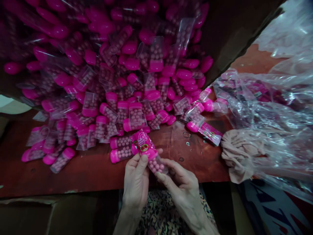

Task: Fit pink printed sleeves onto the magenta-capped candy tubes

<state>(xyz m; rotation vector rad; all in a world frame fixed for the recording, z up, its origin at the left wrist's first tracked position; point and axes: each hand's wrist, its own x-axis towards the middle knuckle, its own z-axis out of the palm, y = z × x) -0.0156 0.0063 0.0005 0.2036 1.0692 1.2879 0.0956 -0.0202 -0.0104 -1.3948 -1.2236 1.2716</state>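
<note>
Both hands hold a small clear candy container (155,164) filled with pink balls, tilted over the table's front edge. A printed pink wrapper (143,143) is at its upper end; whether it is fully around the cap I cannot tell. My left hand (137,179) pinches the wrapper end between thumb and fingers. The fingers of my right hand (182,184) close on the container's clear lower end. Two more candy containers (121,153) with pink caps lie side by side just beyond my left hand.
A large heap of pink-capped containers (135,114) spills from a dark-walled box (234,29) onto the reddish table (97,173). On the right lie a wrapped container (210,133), a crumpled beige cloth (241,151) and clear plastic bags (281,130) with printed pink wrappers inside.
</note>
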